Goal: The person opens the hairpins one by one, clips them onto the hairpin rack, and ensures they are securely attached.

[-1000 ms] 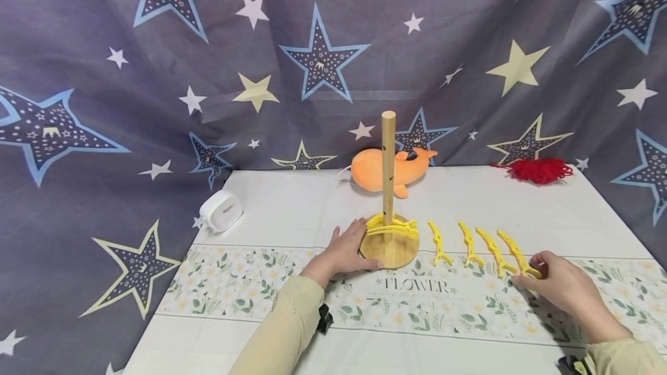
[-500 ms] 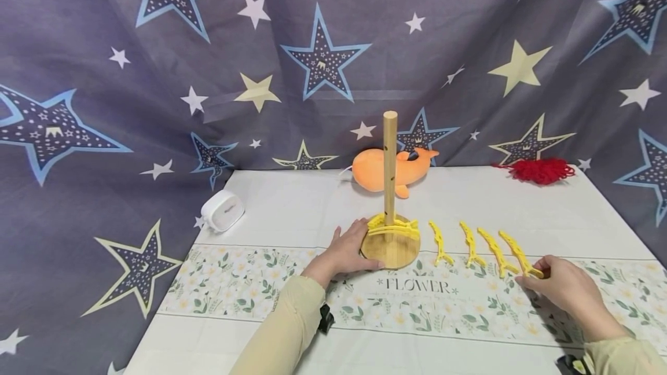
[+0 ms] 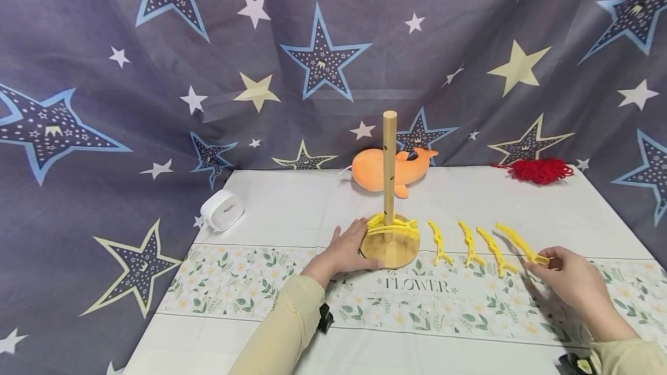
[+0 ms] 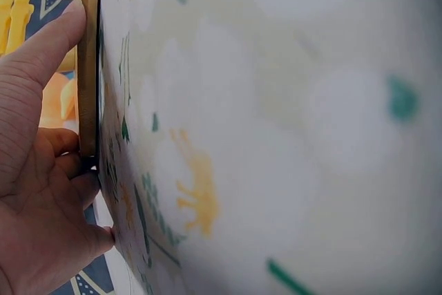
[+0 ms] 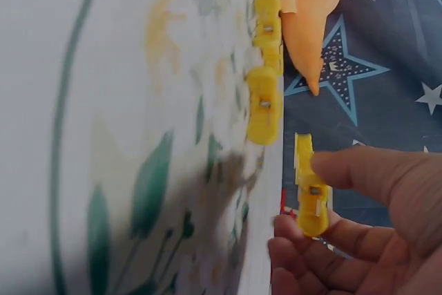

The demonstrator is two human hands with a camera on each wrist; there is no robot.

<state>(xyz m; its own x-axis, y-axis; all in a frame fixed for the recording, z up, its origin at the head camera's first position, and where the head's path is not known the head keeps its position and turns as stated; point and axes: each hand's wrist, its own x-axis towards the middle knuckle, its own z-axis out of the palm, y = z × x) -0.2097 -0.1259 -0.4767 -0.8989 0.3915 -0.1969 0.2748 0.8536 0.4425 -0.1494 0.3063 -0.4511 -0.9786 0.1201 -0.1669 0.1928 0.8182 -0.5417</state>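
Note:
A wooden stand [image 3: 389,172] rises upright from a round base [image 3: 398,256]. My left hand [image 3: 346,249] grips the left rim of that base, thumb and fingers spread along its edge [image 4: 87,88]. Yellow hair clips [image 3: 393,228] lie across the base around the foot of the post. On the right, my right hand [image 3: 570,279] pinches the hinge end of one yellow hair clip [image 3: 518,242] and holds it just above the table, its long end pointing away. In the right wrist view this clip [image 5: 313,208] sits between thumb and fingers.
Three more yellow clips lie in a row between the stand and my right hand, the middle one [image 3: 468,242] among them. Behind the stand is an orange plush whale [image 3: 367,171]. Red yarn [image 3: 542,171] lies back right, a white case [image 3: 222,211] at left.
The rightmost yellow clip has been lifted off the table by my right hand, which rose slightly and shifted right. My left hand stays on the base.

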